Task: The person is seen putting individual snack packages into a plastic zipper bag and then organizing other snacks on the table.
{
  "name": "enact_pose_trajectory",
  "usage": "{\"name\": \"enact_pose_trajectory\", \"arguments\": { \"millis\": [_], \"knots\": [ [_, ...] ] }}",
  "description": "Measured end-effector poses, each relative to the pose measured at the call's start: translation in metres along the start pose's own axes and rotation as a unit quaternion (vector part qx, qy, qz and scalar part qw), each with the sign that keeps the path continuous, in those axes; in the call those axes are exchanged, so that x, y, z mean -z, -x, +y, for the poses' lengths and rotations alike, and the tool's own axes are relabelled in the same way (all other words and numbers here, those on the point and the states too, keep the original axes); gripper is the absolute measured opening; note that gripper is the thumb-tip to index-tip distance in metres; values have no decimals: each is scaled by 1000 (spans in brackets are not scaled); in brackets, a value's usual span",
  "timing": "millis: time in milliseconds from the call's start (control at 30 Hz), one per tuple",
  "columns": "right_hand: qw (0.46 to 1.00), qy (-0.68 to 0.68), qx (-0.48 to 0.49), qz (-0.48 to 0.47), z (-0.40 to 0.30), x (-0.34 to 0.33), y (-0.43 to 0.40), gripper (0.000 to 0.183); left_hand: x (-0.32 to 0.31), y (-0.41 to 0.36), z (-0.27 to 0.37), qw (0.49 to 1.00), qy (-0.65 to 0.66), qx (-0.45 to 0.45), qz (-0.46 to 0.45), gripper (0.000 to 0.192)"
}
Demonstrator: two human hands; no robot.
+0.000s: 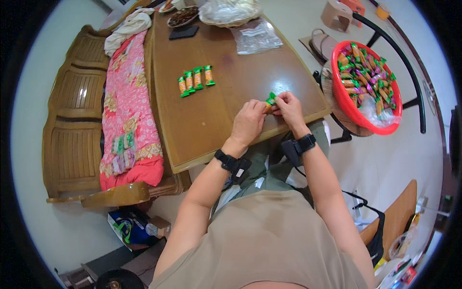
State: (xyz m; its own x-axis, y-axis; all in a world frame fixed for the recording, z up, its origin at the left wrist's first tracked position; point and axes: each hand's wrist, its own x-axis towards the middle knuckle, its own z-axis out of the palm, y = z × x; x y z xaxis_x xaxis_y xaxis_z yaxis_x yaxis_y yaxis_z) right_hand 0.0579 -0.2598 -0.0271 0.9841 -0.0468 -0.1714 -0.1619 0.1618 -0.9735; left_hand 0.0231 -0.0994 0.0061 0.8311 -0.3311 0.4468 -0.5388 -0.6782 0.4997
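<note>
Near the front right edge of the wooden table, my left hand and my right hand hold one green and orange wrapped snack between their fingertips. Several similar wrapped snacks lie side by side in a row, farther left on the table. To the right, a red plastic basin holds many small packets in green, orange and purple wrappers, with a clear plastic bag among them. Both wrists wear black straps with small devices.
A clear zip bag, a dark phone-like slab, a plate of dark food and a plastic-covered basket stand at the table's far end. The basin rests on a round stool. Left is a wooden bench with a pink floral quilt.
</note>
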Motion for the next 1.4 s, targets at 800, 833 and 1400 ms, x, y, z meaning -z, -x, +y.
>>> {"name": "enact_pose_trajectory", "arguments": {
  "millis": [800,833,1400],
  "knots": [
    [997,19,35,-67,6,3,4,7,22,-64,-116,938,-212,225,156,28],
    [997,17,35,-72,6,3,3,7,26,-59,-116,936,-216,228,157,28],
    [979,16,42,-198,8,13,-3,6,87,180,-85,865,-263,427,5,75]
  ]
}}
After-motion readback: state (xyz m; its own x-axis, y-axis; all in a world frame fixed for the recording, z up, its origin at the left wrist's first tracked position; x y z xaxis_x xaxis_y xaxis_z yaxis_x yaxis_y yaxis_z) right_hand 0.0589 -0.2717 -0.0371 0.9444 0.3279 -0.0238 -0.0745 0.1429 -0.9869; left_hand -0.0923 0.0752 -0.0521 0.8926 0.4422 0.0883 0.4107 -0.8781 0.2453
